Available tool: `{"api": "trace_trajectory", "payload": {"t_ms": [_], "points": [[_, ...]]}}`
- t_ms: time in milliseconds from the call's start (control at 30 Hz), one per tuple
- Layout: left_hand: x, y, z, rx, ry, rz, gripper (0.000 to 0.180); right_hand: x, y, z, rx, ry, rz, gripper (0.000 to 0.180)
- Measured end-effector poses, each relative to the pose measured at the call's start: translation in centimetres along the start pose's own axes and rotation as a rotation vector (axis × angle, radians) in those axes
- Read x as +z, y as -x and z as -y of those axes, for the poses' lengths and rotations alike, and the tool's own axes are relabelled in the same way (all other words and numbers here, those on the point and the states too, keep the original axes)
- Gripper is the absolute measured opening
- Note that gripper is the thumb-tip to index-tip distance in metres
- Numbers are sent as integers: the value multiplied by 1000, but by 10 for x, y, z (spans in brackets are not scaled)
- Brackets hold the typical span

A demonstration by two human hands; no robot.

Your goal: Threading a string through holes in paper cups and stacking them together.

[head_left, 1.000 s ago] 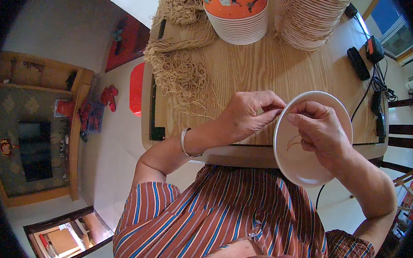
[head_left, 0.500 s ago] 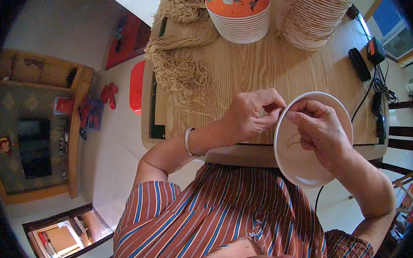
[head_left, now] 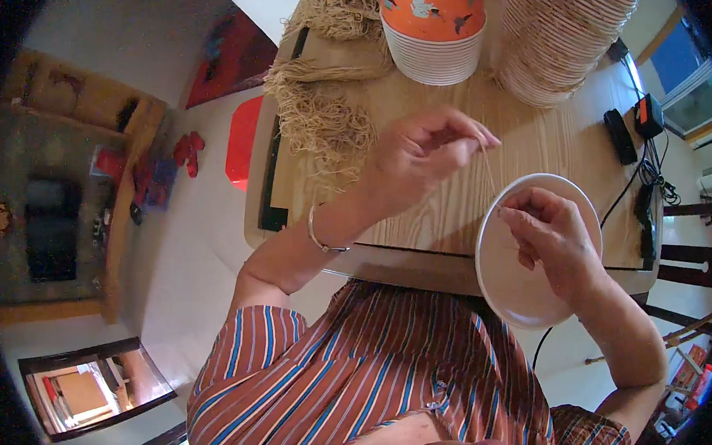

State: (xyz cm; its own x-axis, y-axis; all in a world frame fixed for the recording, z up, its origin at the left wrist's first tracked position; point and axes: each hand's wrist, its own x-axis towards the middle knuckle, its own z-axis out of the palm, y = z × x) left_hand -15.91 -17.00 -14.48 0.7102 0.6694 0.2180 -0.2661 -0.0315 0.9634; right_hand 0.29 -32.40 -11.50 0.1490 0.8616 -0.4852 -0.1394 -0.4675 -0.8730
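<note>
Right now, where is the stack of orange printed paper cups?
In the head view, the stack of orange printed paper cups stands at the wooden table's far edge, between tan string bundles and stacked paper plates.

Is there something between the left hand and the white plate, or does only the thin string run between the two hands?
Nothing visible stands between them. The left hand pinches a thin pale string above the wooden table; the string runs down to the right hand, which lies on the white plate. The fibre pile and the bowl stacks lie farther back.

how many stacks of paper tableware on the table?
2. An orange-printed stack of cups or bowls stands at the table's far edge; a taller, leaning stack of white plates or bowls stands right of it. Both run out of frame; more may be hidden.
</note>
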Motion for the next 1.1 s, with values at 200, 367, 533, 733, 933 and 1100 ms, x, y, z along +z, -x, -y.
{"api": "trace_trajectory", "payload": {"t_ms": [200,367,533,733,933,1100], "points": [[17,-16,-11,286,-429,407,6,10,0,-1,-115,75,-26,14],[22,-30,-15,323,-511,478,11,11,5,-5,-135,225,-99,14],[22,-45,-8,453,-611,594,17,8,3,-12,-1022,1226,-332,31],[20,-52,-7,371,-520,712,16,13,10,-13,-955,1724,-331,54],[23,-52,-6,458,-508,726,18,12,4,-12,-1060,1854,-476,41],[21,-55,-6,326,-471,779,21,12,5,-6,-993,1943,-421,30]]}}
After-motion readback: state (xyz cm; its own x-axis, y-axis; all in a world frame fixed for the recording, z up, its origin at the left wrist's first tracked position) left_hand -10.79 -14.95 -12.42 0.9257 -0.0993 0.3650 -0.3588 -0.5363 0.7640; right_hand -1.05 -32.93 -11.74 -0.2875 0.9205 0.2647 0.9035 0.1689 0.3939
